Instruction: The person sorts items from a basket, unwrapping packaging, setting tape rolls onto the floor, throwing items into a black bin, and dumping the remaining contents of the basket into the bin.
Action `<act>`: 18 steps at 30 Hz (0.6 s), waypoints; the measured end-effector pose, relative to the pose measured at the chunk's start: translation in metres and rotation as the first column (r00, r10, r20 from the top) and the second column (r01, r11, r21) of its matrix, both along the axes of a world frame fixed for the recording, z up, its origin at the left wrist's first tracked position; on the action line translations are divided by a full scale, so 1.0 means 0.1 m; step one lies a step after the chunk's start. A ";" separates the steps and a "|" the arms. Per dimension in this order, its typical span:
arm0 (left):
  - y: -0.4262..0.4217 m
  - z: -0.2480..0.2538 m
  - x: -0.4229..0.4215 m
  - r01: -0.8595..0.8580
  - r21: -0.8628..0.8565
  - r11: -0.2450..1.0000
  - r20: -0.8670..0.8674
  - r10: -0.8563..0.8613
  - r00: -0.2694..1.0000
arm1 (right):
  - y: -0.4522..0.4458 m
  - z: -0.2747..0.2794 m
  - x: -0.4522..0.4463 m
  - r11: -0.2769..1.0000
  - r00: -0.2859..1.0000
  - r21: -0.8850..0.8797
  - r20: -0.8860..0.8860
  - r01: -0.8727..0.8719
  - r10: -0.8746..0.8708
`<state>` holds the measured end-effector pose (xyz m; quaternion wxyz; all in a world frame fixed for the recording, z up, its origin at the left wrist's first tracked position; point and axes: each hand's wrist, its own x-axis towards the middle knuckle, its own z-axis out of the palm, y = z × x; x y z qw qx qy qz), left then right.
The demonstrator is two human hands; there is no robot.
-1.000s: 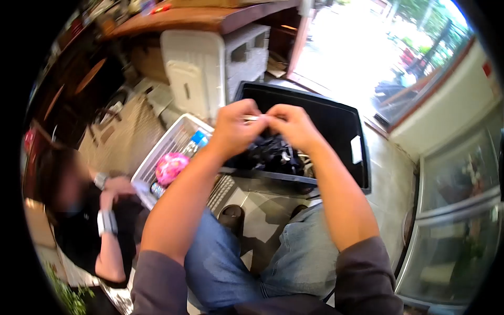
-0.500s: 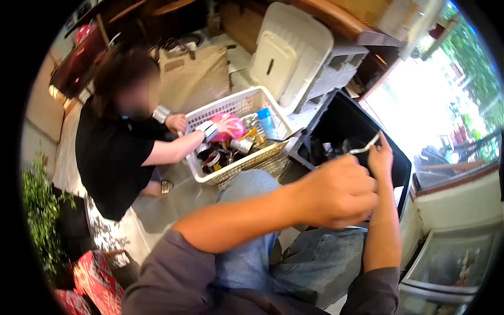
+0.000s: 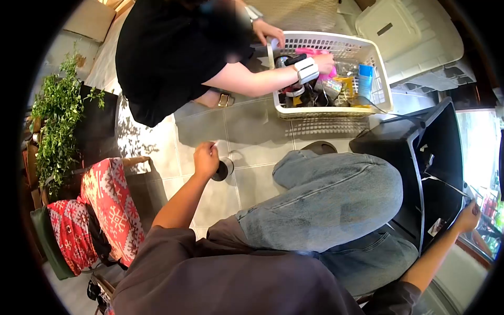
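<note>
My left hand [image 3: 206, 159] is closed above the tiled floor, left of my bent knee. Against its fingers is a dark round thing with a pale, shiny rim [image 3: 224, 169], which it seems to hold; its kind is unclear. My right hand [image 3: 469, 216] is at the outer edge of a black plastic bin [image 3: 422, 202], with fingers bent. A thin pale cord [image 3: 445, 184] stretches across the bin's mouth to these fingertips. Several small items lie inside the bin, mostly in shadow.
A co-worker in black crouches opposite, both hands at a white basket [image 3: 387, 86] of mixed items, including a pink thing and a blue container [image 3: 365, 81]. A large pale lid [image 3: 428, 39] leans behind. Red patterned cushions [image 3: 113, 212] and a plant [image 3: 60, 115] are left.
My left hand has swung from above the bin to the left, over the floor. My right hand stays by the bin's edge. The view has turned, and the co-worker still reaches into the basket.
</note>
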<state>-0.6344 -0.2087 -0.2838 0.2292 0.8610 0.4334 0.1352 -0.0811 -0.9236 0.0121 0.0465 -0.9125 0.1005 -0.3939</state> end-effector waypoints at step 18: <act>-0.95 -0.07 -0.01 0.375 -0.027 0.927 0.011 -0.375 0.927 | 1.31 -0.02 -0.44 0.866 0.843 0.398 -0.314 -0.302 0.438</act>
